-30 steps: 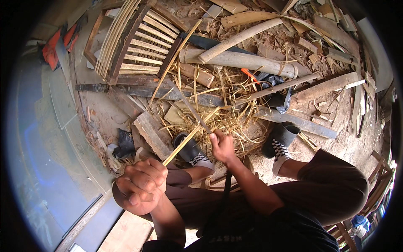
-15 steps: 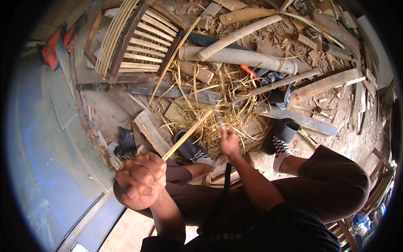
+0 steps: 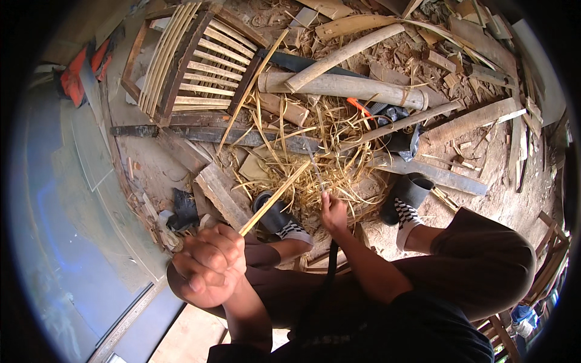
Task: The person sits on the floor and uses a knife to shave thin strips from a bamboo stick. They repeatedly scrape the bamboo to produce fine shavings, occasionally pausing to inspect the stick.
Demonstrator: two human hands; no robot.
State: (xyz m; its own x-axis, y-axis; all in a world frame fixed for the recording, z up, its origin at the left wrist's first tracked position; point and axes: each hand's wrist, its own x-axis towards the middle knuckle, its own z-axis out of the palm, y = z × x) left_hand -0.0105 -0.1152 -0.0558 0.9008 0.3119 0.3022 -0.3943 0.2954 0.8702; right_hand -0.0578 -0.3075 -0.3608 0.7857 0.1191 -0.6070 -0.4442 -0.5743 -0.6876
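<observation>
My left hand (image 3: 210,265) is closed in a fist around a thin pale bamboo strip (image 3: 273,201), which slants up and to the right above my left boot. Lower right of the strip's far end, my right hand (image 3: 334,214) grips a knife, its handle hidden in my fingers. The narrow knife blade (image 3: 319,174) points away from me, just beside the strip's tip; I cannot tell whether they touch. Below them on the ground lies a tangled heap of curly bamboo shavings (image 3: 357,192).
A slatted wooden frame (image 3: 209,69) stands at the far left. A thick bamboo pole (image 3: 345,88) and wooden planks (image 3: 469,124) lie beyond the shavings. Black boots (image 3: 413,189) are on my feet. A bluish sheet surface (image 3: 66,212) runs along the left side.
My right hand has drawn slightly toward me, and more of the knife blade shows beyond the strip's tip. My left hand and the strip have shifted slightly right.
</observation>
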